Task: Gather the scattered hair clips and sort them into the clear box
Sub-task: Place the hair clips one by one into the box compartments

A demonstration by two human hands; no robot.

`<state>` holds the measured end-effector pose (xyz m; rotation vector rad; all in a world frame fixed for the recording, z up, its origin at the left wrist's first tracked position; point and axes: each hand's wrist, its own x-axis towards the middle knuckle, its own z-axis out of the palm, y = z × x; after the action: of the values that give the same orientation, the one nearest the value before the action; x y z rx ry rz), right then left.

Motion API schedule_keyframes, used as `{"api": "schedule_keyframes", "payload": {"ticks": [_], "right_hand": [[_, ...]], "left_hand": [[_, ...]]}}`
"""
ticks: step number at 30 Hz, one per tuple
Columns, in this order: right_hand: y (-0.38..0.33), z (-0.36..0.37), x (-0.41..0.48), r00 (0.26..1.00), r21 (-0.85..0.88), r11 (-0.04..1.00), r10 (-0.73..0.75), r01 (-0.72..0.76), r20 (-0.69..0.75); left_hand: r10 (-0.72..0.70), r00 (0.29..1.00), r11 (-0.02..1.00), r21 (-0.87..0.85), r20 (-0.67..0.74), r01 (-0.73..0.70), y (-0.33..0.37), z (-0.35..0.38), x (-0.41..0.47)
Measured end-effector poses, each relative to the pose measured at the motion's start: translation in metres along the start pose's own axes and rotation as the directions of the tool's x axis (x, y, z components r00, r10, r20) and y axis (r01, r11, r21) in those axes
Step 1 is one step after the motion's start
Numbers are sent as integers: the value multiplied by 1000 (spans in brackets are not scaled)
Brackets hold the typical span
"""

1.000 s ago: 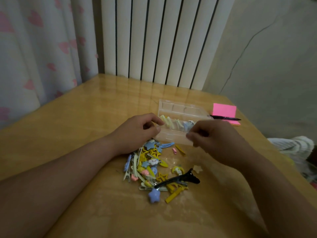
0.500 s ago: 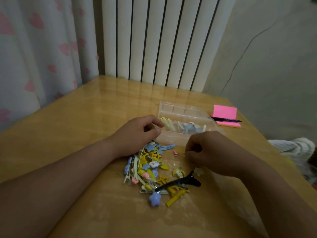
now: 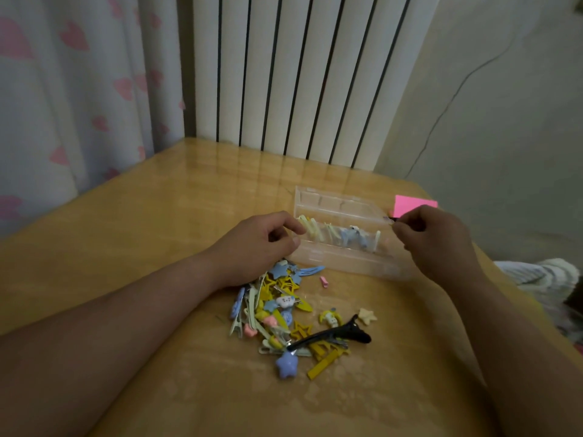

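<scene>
Left hand (image 3: 265, 244) at 9 o'clock of clear box (image 3: 344, 244), fingers curled, thumb and forefinger pinched at its left end; whether gripping the wall or a pale clip there, cannot tell. Right hand (image 3: 432, 238) at 3 o'clock of box, fingertips pinched together at the right rim; something small possibly between them, too small to tell.

Box on wooden table (image 3: 157, 247), front compartment holding a short row of clips: pale yellow ones (image 3: 310, 227) toward the left, blue ones (image 3: 355, 236) mid-right, one more pale piece right of those. Back compartments apparently bare.

Pile of clips (image 3: 277, 307) at 6 to 7 o'clock of box, well apart from it: yellow stars, blue shapes, long black clip (image 3: 331, 335), purple star (image 3: 286, 364), cream star (image 3: 367, 316), tiny pink piece (image 3: 324, 281) nearest the box.

Judged: sorting begun, far from half done; most of the pile left.
</scene>
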<state>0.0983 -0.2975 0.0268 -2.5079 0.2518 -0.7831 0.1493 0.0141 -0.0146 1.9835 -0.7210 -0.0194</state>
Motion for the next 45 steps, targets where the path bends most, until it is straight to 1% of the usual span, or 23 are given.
{"api": "schedule_keyframes", "payload": {"ticks": [4,6,10,17,19,21,23,24,25,26,28,30,32,34,38,42,45], "right_hand": [[-1,13,4,999,-94,995,-42,43,17],[2,16,6,999,-116,993,-27,29,18],[7,15,9,998,-109,992,67,-64,22],[8,14,4,995,-72,994,90,-86,53],[6,11,2,998,-86,995,51,-48,26],[-2,6,-1,999,-92,995,-33,31,-25],[-21,0,-9,990,-40,991,-126,124,-60],[-32,-3,-15,985,-3,986,-165,165,-48],[-44,-5,-22,979,30,978,-204,204,-5],[-54,-6,-29,969,52,971,-238,235,69],[-69,-3,-44,928,49,963,-269,266,257],[-75,2,-54,877,-3,959,-257,282,406],[-78,8,-60,834,-66,956,-215,287,509],[-81,11,-62,814,-131,943,-188,306,549],[-87,14,-65,816,-226,900,-201,372,541],[-90,15,-67,807,-271,865,-221,421,548],[-92,14,-68,783,-297,834,-231,464,577]], "left_hand": [[-3,1000,1000,-3,-9,2,1,0,1],[-4,1000,1000,-7,-8,4,1,0,1],[3,1000,1000,-6,-3,-3,0,0,1],[4,1000,1000,8,-6,-4,-3,0,2],[7,1000,1000,15,-8,-7,-3,-1,2],[6,1000,1000,21,-7,-6,-3,-1,2],[2,1000,1000,23,-6,-2,-3,-1,2],[1,1000,1000,20,-5,-1,-3,-1,2],[1,1000,1000,16,-4,-1,-2,-1,2],[2,1000,1000,12,-2,-2,-2,-1,2],[7,1000,1000,6,-1,-7,-2,-1,2],[11,1000,1000,7,-3,-11,-2,-1,1],[11,1000,1000,9,-3,-11,-1,-2,0],[9,1000,1000,12,-4,-9,0,-2,-1],[4,1000,1000,18,-8,-4,1,-2,0],[4,1000,1000,27,-10,-4,0,-2,0],[6,1000,1000,27,-8,-6,0,-2,0]]}}
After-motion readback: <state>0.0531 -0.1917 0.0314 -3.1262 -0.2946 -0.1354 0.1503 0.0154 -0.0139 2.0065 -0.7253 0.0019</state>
